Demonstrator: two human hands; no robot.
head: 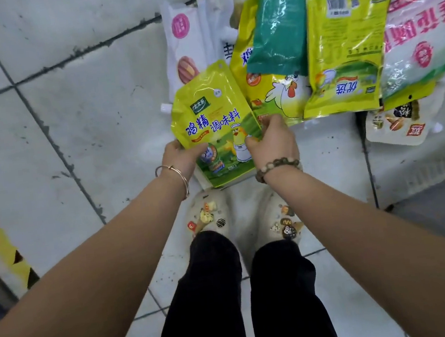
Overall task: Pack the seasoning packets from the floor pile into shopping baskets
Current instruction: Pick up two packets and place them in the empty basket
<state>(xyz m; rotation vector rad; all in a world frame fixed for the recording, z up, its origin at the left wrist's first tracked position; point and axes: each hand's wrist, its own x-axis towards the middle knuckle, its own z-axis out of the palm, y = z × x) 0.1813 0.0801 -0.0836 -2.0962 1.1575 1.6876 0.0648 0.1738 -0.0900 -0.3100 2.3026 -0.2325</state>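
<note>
A yellow-green chicken seasoning pouch (215, 121) with blue lettering is held above the floor in both hands. My left hand (181, 156) grips its lower left edge, thumb on the front. My right hand (271, 139) pinches its lower right edge. Behind it the floor pile spreads out: a yellow packet with a cartoon chicken (276, 93), a yellow-green packet lying back side up (341, 50), a teal bag (278, 19) and a white bag with pink lettering (422, 37). No shopping basket is in view.
White snack packets (185, 48) lie at the pile's left, and a sunflower seed packet (399, 122) at its right. My feet in white clogs (207, 215) stand just below the pouch. A yellow-black striped edge (1, 239) runs along the left. Grey floor tiles stretch leftward.
</note>
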